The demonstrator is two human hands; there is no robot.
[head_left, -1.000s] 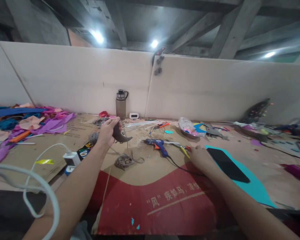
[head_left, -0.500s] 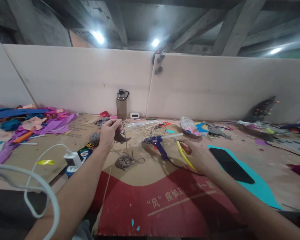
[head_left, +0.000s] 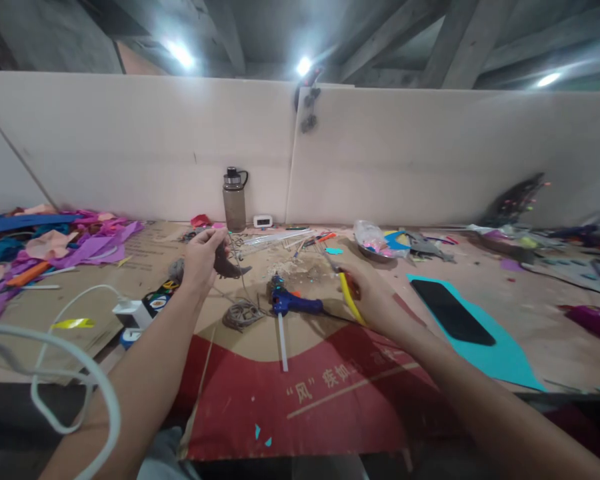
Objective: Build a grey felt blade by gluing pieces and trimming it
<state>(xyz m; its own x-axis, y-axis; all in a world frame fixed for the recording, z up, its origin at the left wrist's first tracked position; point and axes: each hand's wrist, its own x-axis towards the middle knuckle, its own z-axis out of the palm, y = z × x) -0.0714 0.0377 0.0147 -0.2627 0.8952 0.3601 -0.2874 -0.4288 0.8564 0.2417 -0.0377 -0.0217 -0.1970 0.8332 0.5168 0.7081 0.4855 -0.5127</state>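
Note:
My left hand (head_left: 205, 257) is closed in a pinch on a dark brown, curved piece with a pointed end (head_left: 229, 265), held above the cardboard. A thin grey-brown cord (head_left: 244, 283) hangs from the same fingers down to a loose coil of cord (head_left: 241, 315). Yellow-handled scissors (head_left: 351, 300) are in my right hand (head_left: 373, 297), their thin blades pointing away from me. Between my hands lies a blue glue gun (head_left: 297, 304) on its side, its white glue stick (head_left: 283, 343) pointing toward me.
Behind stand a bottle (head_left: 235, 203) and a small white clock (head_left: 263, 221). A black phone (head_left: 453, 312) rests on turquoise sheet to the right. Coloured scraps (head_left: 55, 243) pile up at left, near a white charger (head_left: 131, 312) and looping cable. A bowl (head_left: 380, 252) holds bagged bits.
The glue gun has turned on the cardboard: its handle now points right and its stick toward me. My right hand has shifted slightly left with the scissors. My left hand keeps its pinch.

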